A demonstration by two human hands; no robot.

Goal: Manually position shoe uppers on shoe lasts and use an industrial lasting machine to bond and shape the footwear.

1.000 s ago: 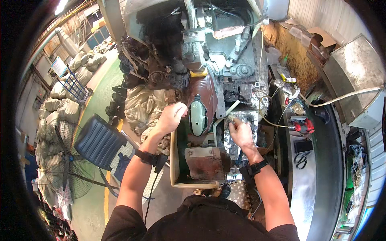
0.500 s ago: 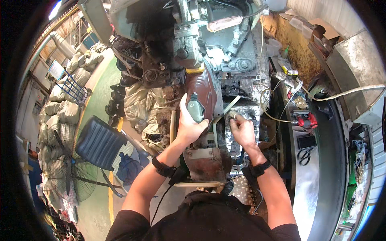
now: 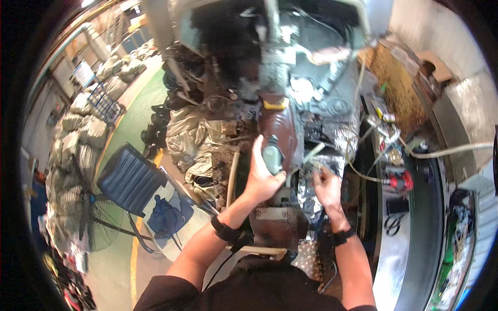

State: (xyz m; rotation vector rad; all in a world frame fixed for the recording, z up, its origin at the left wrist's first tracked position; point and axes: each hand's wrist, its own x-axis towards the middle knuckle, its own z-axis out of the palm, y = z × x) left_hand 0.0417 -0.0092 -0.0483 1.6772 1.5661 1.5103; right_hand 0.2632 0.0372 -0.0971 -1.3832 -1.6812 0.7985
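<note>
A brown leather shoe upper (image 3: 276,126) on a grey-green last (image 3: 271,156) sits in the middle of the machine, its far end against a yellow band (image 3: 276,105). My left hand (image 3: 263,182) is closed round the near end, thumb at the right and fingers along the left side. Just right of it, my right hand (image 3: 328,191) hovers over a foil-covered surface (image 3: 309,201) with its fingers curled together. Whatever lies between those fingertips is too blurred to make out. A pale strip (image 3: 314,151) slants up between the shoe and the right hand.
The dark machine head (image 3: 223,31) fills the far side. On the right bench lie a red tool (image 3: 399,181) and black scissors (image 3: 392,224). A black chair (image 3: 129,179) and wire fan (image 3: 91,207) stand left. Pale hose (image 3: 451,150) crosses the right.
The view has swung, so the machine sits further right and lower in the picture. My right hand has drawn slightly nearer to me; my left stays on the shoe upper.
</note>
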